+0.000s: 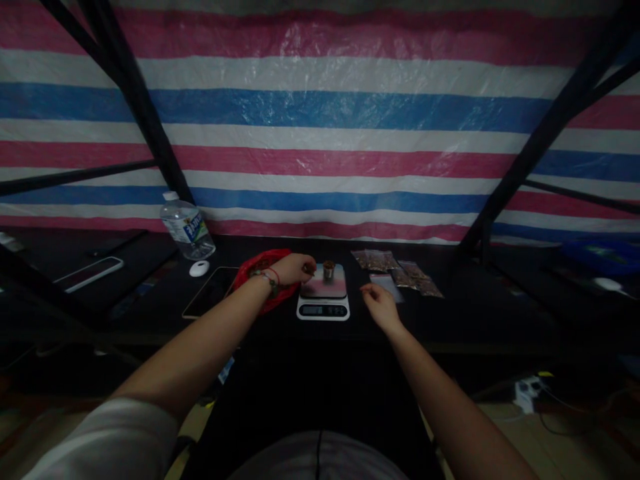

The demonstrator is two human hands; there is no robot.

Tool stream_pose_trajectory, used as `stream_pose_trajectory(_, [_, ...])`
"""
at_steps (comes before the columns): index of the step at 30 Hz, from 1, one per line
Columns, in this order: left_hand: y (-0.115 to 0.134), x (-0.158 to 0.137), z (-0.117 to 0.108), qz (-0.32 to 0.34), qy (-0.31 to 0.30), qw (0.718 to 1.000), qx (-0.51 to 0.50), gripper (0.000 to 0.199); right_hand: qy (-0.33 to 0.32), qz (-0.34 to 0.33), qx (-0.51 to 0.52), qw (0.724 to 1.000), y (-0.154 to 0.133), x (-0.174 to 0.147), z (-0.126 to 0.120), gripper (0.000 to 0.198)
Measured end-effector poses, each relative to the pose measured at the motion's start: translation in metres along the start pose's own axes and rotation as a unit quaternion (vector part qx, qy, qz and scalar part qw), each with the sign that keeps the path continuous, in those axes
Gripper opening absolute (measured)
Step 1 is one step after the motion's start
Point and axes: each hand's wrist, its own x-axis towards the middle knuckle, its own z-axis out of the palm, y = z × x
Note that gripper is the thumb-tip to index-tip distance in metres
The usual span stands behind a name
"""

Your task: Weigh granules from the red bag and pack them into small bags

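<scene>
A white kitchen scale (323, 312) with a shiny square plate stands on the black table in front of me. On the plate is a small metal cup (328, 272), filled with brown bits. My left hand (290, 268) reaches over a red plastic bag (273, 301), its fingers pinched at the plate's left edge, beside the cup. Something small and dark shows at the fingertips, too dim to name. To the right of the scale, my right hand (383, 309) rests with fingers loosely curled together, and I see nothing in them. An empty-looking clear zip bag (393, 288) lies just behind it.
Several filled clear packets (379, 260) lie at the back right. Left of the red bag are a dark tablet (207, 297), a white mouse (199, 268), a plastic bottle (187, 227) and a phone (90, 273). Black metal posts (145, 120) slant up in front of a striped sheet.
</scene>
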Motion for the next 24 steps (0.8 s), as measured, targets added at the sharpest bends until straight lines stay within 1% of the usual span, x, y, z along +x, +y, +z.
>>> stream_pose_trajectory(2, [0.011,0.006,0.007,0.055,-0.017,0.997,0.044,0.021,-0.001,-0.004,-0.002,1.000,-0.001,0.000,-0.001,0.024])
stream_pose_trajectory(5, [0.018,0.011,0.016,0.107,-0.020,0.989,0.099,0.016,0.001,-0.007,-0.002,1.000,-0.002,-0.001,-0.001,0.024])
stream_pose_trajectory(9, [0.019,0.013,0.021,0.158,-0.031,0.981,0.111,0.015,-0.002,-0.010,0.004,1.000,0.000,-0.001,-0.001,0.024])
stream_pose_trajectory(11, [0.020,0.013,0.022,0.171,-0.038,0.978,0.112,0.017,0.002,-0.011,0.002,1.000,0.001,0.000,0.000,0.024])
stream_pose_trajectory(13, [0.021,0.012,0.021,0.171,-0.036,0.979,0.109,0.021,0.004,-0.012,-0.003,1.000,0.001,0.000,0.000,0.023])
stream_pose_trajectory(16, [0.021,0.009,0.021,0.155,-0.019,0.982,0.102,0.025,0.001,-0.013,-0.006,1.000,0.002,0.000,0.001,0.024])
stream_pose_trajectory(24, [0.009,-0.005,0.022,0.101,0.049,0.990,0.080,0.021,-0.003,-0.003,-0.011,1.000,0.003,0.001,0.001,0.025])
